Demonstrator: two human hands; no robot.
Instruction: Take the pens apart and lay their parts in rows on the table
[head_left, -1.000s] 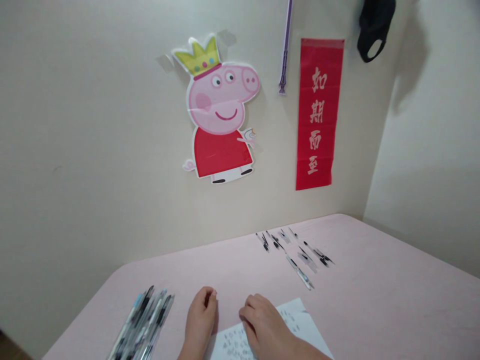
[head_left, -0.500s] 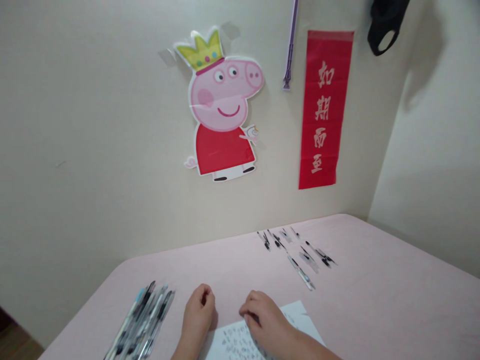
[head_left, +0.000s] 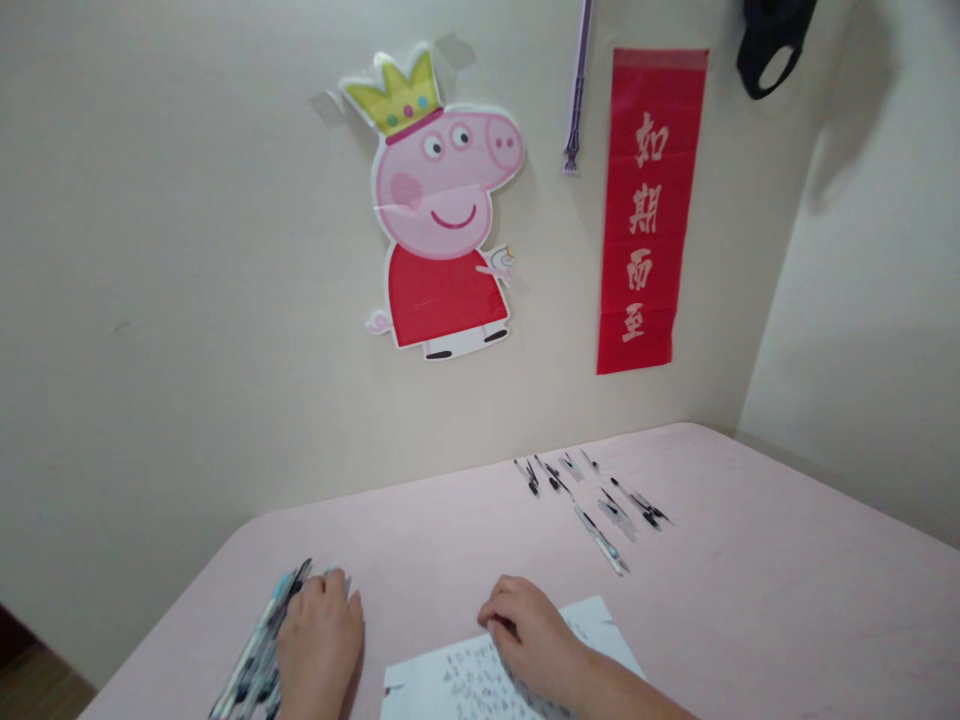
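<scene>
My left hand (head_left: 321, 640) lies over the right side of a bundle of pens (head_left: 251, 655) on the pink table, its fingers bent down among them. Its fingertips are hidden, so whether it grips a pen cannot be seen. My right hand (head_left: 529, 635) rests on a white sheet of paper (head_left: 420, 685) with rows of dark handwriting. The fingers of that hand are curled in with the thumb near them; anything inside is too hidden to make out.
Further back on the pink tabletop (head_left: 420, 540) several pen parts (head_left: 641, 505) lie spread out, with a light-coloured pen (head_left: 600, 540) nearer to me. Behind the table is a wall bearing a pig cutout (head_left: 446, 230) and a red banner (head_left: 652, 210).
My left hand has moved left, from beside the paper onto the pens, uncovering the paper's left corner. My right hand keeps its place and its curled shape.
</scene>
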